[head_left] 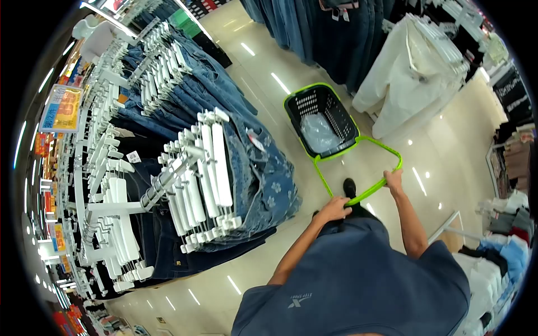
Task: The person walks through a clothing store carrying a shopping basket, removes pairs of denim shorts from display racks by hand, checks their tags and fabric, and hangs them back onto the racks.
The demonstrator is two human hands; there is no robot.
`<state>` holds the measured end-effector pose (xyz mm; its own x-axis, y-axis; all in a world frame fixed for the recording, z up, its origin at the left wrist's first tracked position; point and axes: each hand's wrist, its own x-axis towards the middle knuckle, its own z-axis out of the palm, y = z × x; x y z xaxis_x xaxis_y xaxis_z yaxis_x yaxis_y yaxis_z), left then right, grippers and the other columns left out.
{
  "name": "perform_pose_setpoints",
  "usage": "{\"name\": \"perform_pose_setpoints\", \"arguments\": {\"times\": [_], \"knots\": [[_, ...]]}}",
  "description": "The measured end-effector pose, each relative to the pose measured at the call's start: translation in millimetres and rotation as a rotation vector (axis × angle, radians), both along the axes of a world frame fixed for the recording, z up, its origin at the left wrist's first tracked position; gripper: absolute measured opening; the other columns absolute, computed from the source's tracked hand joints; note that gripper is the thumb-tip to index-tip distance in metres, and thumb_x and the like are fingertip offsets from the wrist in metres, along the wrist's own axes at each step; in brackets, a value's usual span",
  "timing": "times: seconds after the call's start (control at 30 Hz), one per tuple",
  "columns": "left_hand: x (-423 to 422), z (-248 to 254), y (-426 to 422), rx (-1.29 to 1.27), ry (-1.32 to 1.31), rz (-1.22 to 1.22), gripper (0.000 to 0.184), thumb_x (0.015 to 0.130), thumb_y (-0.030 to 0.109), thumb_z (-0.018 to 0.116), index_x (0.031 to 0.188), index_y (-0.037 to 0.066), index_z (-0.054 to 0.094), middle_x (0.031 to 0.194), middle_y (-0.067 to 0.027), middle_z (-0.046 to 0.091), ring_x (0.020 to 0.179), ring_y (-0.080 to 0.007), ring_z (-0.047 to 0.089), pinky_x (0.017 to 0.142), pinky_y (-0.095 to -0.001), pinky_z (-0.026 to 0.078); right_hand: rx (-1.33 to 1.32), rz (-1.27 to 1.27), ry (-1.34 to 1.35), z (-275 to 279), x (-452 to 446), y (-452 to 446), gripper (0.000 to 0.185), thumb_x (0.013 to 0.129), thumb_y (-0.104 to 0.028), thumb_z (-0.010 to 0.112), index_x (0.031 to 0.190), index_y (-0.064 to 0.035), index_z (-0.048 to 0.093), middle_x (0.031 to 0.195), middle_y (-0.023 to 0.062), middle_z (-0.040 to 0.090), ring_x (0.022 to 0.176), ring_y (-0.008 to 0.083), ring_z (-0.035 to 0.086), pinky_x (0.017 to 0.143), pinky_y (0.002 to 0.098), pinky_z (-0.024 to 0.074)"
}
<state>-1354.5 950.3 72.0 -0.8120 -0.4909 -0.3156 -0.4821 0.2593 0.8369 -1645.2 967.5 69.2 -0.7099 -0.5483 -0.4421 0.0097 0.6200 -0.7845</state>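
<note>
Both of my hands are closed around the bright green handle (367, 193) of a black shopping basket (348, 119) with a green rim. My left hand (336, 208) grips the handle's near left part, close to my body. Farther right, my right hand (393, 179) wraps round the handle's corner. The basket is out in front of me above or on the shiny floor; I cannot tell whether it touches. Inside it lies a clear, pale-blue plastic-wrapped item (320, 133).
To my left stands a rack of jeans (210, 84) on white hangers (210, 168). More dark jeans (314, 33) and white trousers (412, 67) hang ahead. Clothes on a low rack (507, 255) are at right. Pale tiled floor (263, 95) runs between the racks.
</note>
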Motion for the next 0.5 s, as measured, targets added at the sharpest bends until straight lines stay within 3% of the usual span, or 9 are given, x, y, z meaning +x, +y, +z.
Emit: {"name": "perform_pose_setpoints", "arguments": {"times": [0.07, 0.2, 0.3, 0.43, 0.5], "knots": [[-23.4, 2.9, -10.2, -0.006, 0.005, -0.014, 0.052, 0.084, 0.031, 0.059, 0.124, 0.0, 0.051, 0.116, -0.024, 0.053, 0.109, -0.0378, 0.047, 0.095, -0.0409, 0.039, 0.0, 0.063, -0.052, -1.2, -28.5, -22.1, 0.05, 0.074, -0.009, 0.059, 0.108, 0.0042, 0.026, 0.085, 0.0195, 0.052, 0.062, 0.0256, 0.06, 0.048, 0.0366, 0.0554], [-58.1, -8.4, -23.3, 0.014, 0.081, 0.175, 0.038, 0.086, 0.024, 0.054, 0.116, -0.001, 0.057, 0.108, -0.0218, 0.058, 0.106, -0.038, 0.049, 0.095, -0.0418, 0.039, -0.028, 0.123, -0.173, -7.3, -64.4, -52.9, 0.052, 0.073, -0.006, 0.059, 0.111, 0.0032, 0.024, 0.087, 0.0191, 0.052, 0.063, 0.0262, 0.061, 0.048, 0.0364, 0.0559], [-74.2, -9.7, -35.2, -0.025, -0.059, 0.241, 0.036, 0.085, 0.023, 0.054, 0.112, -0.001, 0.059, 0.105, -0.0219, 0.059, 0.102, -0.0388, 0.05, 0.094, -0.0423, 0.04, -0.061, 0.139, -0.319, 11.1, -55.2, -70.3, 0.05, 0.072, -0.002, 0.056, 0.114, 0.0035, 0.028, 0.084, 0.0161, 0.052, 0.062, 0.0239, 0.06, 0.046, 0.0357, 0.0554], [-88.2, -18.6, -40.5, -0.027, -0.106, 0.4, 0.035, 0.086, 0.021, 0.053, 0.113, -0.001, 0.057, 0.11, -0.0222, 0.057, 0.105, -0.0396, 0.052, 0.093, -0.0422, 0.041, -0.051, 0.136, -0.455, -54.9, -52.8, -77.4, 0.051, 0.073, 0.001, 0.06, 0.115, -0.0008, 0.032, 0.081, 0.0135, 0.052, 0.061, 0.0233, 0.059, 0.044, 0.0371, 0.0547], [-96.4, -19.0, -36.7, -0.063, -0.126, 0.518, 0.036, 0.085, 0.019, 0.054, 0.115, -0.001, 0.055, 0.113, -0.022, 0.056, 0.11, -0.0381, 0.05, 0.095, -0.0408, 0.04, -0.073, 0.095, -0.45, -64.0, -44.4, -81.2, 0.032, 0.074, 0.0, 0.059, 0.102, -0.0016, 0.044, 0.075, 0.0114, 0.055, 0.058, 0.0219, 0.059, 0.046, 0.0348, 0.0548]]}}
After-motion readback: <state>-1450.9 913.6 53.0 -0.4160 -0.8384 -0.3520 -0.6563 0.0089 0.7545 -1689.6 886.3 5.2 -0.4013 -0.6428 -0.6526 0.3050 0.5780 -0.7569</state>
